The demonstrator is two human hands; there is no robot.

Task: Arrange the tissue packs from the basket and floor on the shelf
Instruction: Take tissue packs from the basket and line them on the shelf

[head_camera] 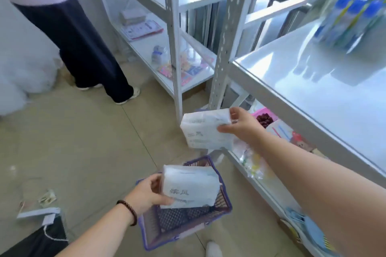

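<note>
Here both hands are busy, each clamped on its own tissue pack, the two well apart. The left hand [149,193], a dark bead bracelet [127,210] on its wrist, pinches the near pack [191,186] at its left end, thumb along the bottom edge and fingers behind; this soft, pillow-shaped block in glossy white plastic wrap with grey print hangs tilted just above the basket [183,218]. The basket is purple plastic with a mesh lattice of small holes and sits on the smooth beige tiled floor [87,144]. The right hand [240,124] reaches farther out on a long, nearly straight forearm and grips the far pack [205,129] by its right end, thumb under and fingers curled over the top; the wrap is the same shiny white film, the block rectangular and tilted. That pack hovers in the air just left of the shelf [313,98], a white metal unit with perforated upright posts and a flat, reflective board. Blue and green packages [353,21], blurred, stand far right on the board. Far left, a person [69,33] in dark wide trousers stands by another white shelf.
</note>
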